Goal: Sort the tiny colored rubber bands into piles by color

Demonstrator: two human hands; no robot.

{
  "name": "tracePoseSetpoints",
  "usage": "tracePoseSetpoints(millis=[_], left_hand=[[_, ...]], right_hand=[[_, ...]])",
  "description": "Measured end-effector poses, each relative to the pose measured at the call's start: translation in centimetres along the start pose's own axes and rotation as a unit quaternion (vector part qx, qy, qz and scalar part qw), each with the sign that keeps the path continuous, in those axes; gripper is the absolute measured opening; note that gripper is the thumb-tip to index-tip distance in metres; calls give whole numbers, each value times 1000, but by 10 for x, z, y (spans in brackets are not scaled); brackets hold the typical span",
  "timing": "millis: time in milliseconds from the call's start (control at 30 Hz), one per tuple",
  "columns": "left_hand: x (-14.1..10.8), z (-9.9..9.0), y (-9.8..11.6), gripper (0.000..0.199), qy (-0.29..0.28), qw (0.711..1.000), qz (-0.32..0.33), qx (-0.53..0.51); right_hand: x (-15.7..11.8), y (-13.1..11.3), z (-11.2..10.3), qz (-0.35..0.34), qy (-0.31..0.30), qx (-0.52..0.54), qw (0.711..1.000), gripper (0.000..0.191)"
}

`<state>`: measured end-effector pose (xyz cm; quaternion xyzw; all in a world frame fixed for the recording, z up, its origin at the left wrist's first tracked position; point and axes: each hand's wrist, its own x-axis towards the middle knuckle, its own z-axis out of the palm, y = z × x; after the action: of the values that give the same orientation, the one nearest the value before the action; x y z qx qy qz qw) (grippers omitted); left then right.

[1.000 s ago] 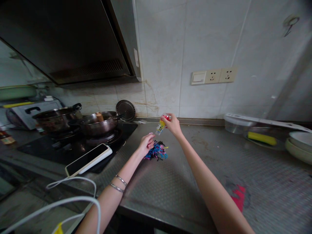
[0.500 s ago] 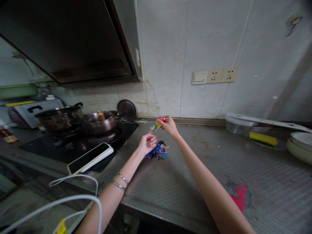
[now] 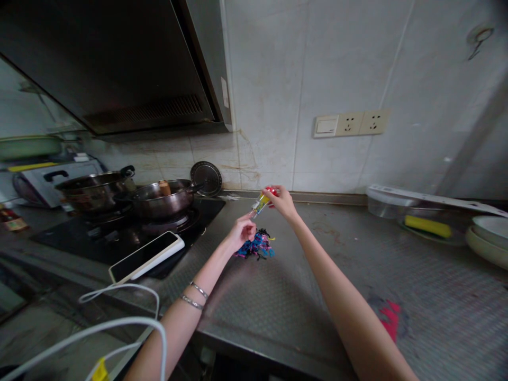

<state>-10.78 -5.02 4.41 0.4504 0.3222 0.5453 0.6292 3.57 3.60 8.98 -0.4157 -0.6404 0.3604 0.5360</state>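
Observation:
A small clear container [image 3: 260, 203] with a red top and yellow label is tilted above the metal counter. My right hand [image 3: 282, 202] pinches it at the red end. My left hand [image 3: 243, 232] is at its lower end, index finger stretched toward the container and the other fingers curled; whether it grips anything is too small to tell. Just below and behind my left hand, a loose pile of blue, pink and black bands [image 3: 260, 246] lies on the counter, partly covered by the hand.
To the left are a stove [image 3: 214, 211] with two steel pans [image 3: 166, 203], a phone [image 3: 145, 257] on a white stand and white cables [image 3: 130, 320]. At right sit a yellow sponge [image 3: 428, 226], a plastic tub [image 3: 387, 205], bowls [image 3: 490, 246] and a red patch [image 3: 391, 317].
My right hand and the container have shifted slightly right and up. The left index finger now points out along the container's lower end, where the fingers were curled before.

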Motion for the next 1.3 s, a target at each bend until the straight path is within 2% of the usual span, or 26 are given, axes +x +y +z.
tracePoseSetpoints(millis=[133,333,533,800,900,1133,1300], left_hand=[[3,-3,-4,35,31,998,43,29],[8,-7,-8,9,83,994,71,23],[8,-8,-7,19,90,993,77,15],[9,-14,-9,23,94,992,86,20],[7,-11,-8,33,75,994,73,4],[-3,6,-6,57,-47,997,54,-26],[-1,5,-9,66,-51,996,62,31]], right_hand=[[2,1,-5,8,-2,5,1000,56],[-1,2,-1,-15,-8,-11,1000,58],[1,0,-5,-39,10,-29,999,58],[2,-5,-15,-57,34,-33,997,59],[2,-5,-10,-64,25,-34,997,58],[-3,-8,1,-65,0,-4,998,56],[-7,-7,8,-68,-42,-26,996,55]])
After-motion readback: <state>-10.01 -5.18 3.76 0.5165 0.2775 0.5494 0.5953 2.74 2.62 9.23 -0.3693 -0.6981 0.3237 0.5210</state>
